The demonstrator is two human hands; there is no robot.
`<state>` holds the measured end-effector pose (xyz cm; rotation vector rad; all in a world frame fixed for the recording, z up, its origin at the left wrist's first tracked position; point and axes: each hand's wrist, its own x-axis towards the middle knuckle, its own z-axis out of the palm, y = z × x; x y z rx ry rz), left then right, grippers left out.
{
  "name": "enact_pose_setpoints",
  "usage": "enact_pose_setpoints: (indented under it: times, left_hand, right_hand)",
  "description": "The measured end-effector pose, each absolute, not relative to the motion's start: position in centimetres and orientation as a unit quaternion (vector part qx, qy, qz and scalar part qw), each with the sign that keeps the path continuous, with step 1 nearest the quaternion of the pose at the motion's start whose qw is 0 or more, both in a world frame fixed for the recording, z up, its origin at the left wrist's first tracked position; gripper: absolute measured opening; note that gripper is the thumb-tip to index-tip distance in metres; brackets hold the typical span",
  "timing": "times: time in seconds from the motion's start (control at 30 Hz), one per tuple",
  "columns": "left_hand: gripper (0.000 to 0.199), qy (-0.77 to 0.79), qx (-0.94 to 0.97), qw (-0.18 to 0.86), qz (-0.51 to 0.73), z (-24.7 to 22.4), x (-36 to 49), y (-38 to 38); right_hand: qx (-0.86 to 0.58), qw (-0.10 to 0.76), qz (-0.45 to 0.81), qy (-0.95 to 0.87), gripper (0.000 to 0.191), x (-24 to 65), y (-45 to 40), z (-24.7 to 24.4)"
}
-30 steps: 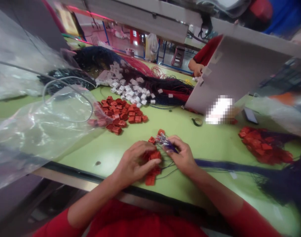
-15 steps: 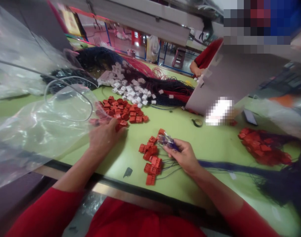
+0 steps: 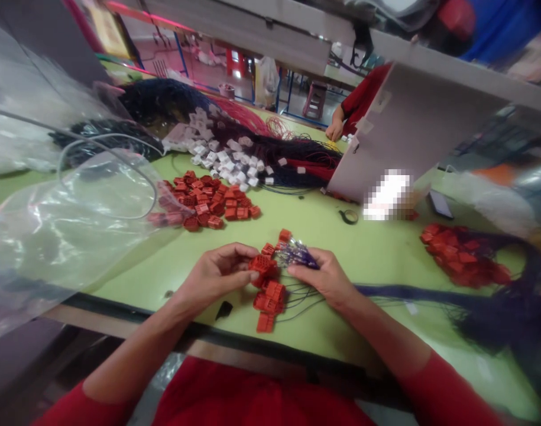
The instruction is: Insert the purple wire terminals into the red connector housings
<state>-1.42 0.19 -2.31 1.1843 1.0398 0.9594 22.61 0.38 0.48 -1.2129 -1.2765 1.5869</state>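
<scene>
My left hand [image 3: 226, 269] pinches a red connector [image 3: 262, 267] between thumb and fingers, just left of the wire ends. In my right hand [image 3: 326, 275] is a bundle of purple wires [image 3: 300, 255], its metal-tipped ends pointing left toward the connector. Below and between the hands lie several red connectors [image 3: 270, 299] with dark wires running from them to the right, under my right hand. A pile of loose red connectors [image 3: 212, 198] rests farther back on the green table [image 3: 305, 219].
White connectors [image 3: 235, 163] and dark and red wires [image 3: 305, 155] lie behind. Clear plastic bags [image 3: 97, 207] cover the left. A tape roll [image 3: 349, 216], a phone [image 3: 440, 204] and wired red connectors [image 3: 463, 254] are right. Another person's hand [image 3: 334, 130] is beyond the grey panel [image 3: 421, 124].
My left hand has moved from the red pile toward the right hand and now holds a red connector by the wire tips. The view has shifted slightly.
</scene>
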Motion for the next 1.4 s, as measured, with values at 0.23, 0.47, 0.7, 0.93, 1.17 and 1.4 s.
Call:
enact_pose_setpoints:
  times: [0.23,0.47,0.7,0.93,1.17,1.4]
  left_hand:
    - [0.030,0.415,0.521,0.609,0.431,-2.1,-0.1,-0.6]
    - [0.027,0.426,0.603,0.537,0.407,-2.6,-0.3,-1.0]
    - [0.017,0.386,0.702,0.428,0.418,-1.1,0.4,-1.5]
    - [0.019,0.401,0.705,0.394,0.433,-1.1,0.5,-1.8]
    - [0.021,0.393,0.733,0.338,0.440,-1.3,0.8,-2.1]
    - [0.016,0.383,0.736,0.351,0.434,-1.4,1.3,-1.8]
  right_hand:
    - [-0.478,0.382,0.604,-0.511,0.021,22.8,0.3,0.8]
    - [-0.463,0.367,0.564,-0.577,0.018,22.7,0.3,1.1]
    - [-0.462,0.362,0.522,-0.619,0.009,22.4,0.0,0.8]
    - [-0.474,0.368,0.483,-0.638,0.006,22.5,-0.2,0.5]
    - [-0.474,0.359,0.468,-0.654,0.009,22.4,-0.4,0.6]
    - [-0.419,0.323,0.559,-0.639,0.020,22.8,0.1,0.8]
